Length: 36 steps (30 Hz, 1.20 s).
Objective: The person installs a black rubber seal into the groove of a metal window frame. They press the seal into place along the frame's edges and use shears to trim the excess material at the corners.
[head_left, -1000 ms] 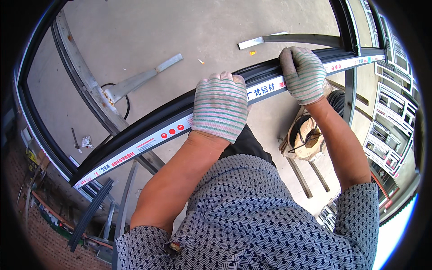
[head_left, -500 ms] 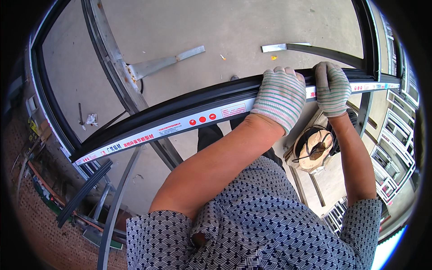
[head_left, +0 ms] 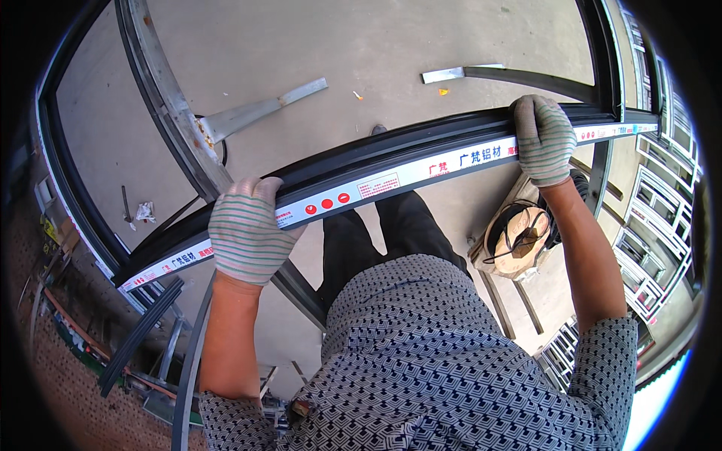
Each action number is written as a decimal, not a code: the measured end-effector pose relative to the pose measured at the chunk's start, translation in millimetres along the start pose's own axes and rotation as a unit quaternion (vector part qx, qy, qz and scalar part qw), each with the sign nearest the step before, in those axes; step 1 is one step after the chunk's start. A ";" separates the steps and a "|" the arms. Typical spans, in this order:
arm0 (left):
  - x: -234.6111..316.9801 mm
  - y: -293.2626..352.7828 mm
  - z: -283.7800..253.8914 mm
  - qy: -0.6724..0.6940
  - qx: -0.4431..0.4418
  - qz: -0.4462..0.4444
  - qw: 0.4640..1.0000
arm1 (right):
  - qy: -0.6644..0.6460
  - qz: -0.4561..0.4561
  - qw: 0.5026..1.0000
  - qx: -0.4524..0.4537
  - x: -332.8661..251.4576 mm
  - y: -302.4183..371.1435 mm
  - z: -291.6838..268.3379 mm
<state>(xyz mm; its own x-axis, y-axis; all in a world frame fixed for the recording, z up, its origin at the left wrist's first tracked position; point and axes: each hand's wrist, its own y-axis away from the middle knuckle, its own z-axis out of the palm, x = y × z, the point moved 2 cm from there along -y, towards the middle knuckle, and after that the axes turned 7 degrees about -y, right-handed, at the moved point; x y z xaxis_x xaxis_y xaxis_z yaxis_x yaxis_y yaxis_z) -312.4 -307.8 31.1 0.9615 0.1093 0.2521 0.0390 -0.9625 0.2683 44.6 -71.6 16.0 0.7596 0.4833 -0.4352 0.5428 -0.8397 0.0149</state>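
A large black window frame [head_left: 391,147] lies in front of me, its near bar running from lower left to upper right. White protective film [head_left: 444,169] with red marks covers the bar's near side. My left hand [head_left: 248,229], in a striped knitted glove, is closed over the left part of this bar. Toward the right end, my right hand [head_left: 543,140], gloved the same way, grips the bar with its fingers over the top. The undersides of both grips are hidden. Both arms are spread well apart.
Steel stand beams [head_left: 177,105] pass under the frame. A wooden spool [head_left: 519,240] with black cable stands near my right side. White frames [head_left: 654,248] are stacked at far right. Dark profiles [head_left: 143,334] jut out at lower left. Small litter [head_left: 147,212] lies on the floor.
My left hand has moved far left along the bar, away from my right hand. The right hand keeps its place on the bar. The view has shifted slightly.
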 end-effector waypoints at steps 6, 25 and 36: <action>-86.9 62.0 -12.4 -0.023 -0.017 -0.086 0.996 | -0.015 0.010 1.000 0.004 11.3 3.8 -1.8; -52.4 35.3 -5.4 -0.035 -0.006 -0.027 0.999 | -0.077 0.050 0.996 0.015 21.9 6.1 1.0; -67.3 44.6 -10.3 -0.045 0.013 -0.028 0.999 | -0.038 0.034 0.999 0.000 16.4 3.0 -2.9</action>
<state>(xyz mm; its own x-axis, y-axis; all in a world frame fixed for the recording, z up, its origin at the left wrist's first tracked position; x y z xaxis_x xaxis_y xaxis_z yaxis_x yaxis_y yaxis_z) -378.2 -355.5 35.7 0.9781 0.1411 0.1533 0.0988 -0.9619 0.2548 59.8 -65.5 11.5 0.7657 0.4048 -0.4998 0.4907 -0.8700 0.0472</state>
